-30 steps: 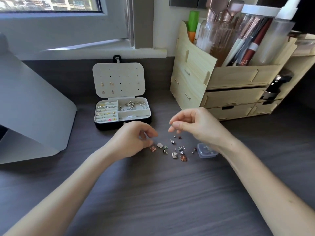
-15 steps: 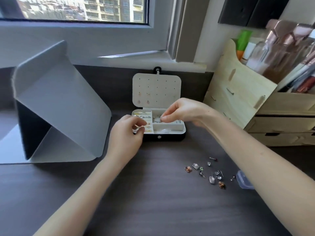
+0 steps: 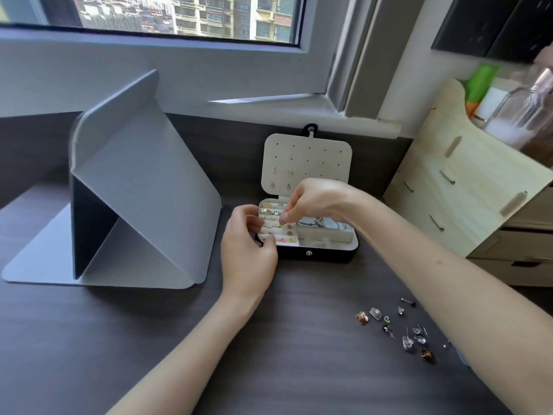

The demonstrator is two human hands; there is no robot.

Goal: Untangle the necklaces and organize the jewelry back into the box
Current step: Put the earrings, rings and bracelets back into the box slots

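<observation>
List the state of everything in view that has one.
Jewelry box, open, lid upright.
Necklaces, in the box's right compartment; tangle unclear.
Loose earrings, scattered on the desk, outside the box.
Left hand, fingers curled at the box's left edge; grip unclear.
Right hand, fingertips pinched over the ring rows; contents too small to see.
Organizer drawers, shut.
Grey stand, propped up.

The left grip [image 3: 250, 245] curls round the left corner of the jewelry box [image 3: 318, 254]; the right grip [image 3: 314, 199] hangs pinched over its padded rows. Loose earrings [image 3: 399, 326] dot the desk [image 3: 269, 363].
</observation>
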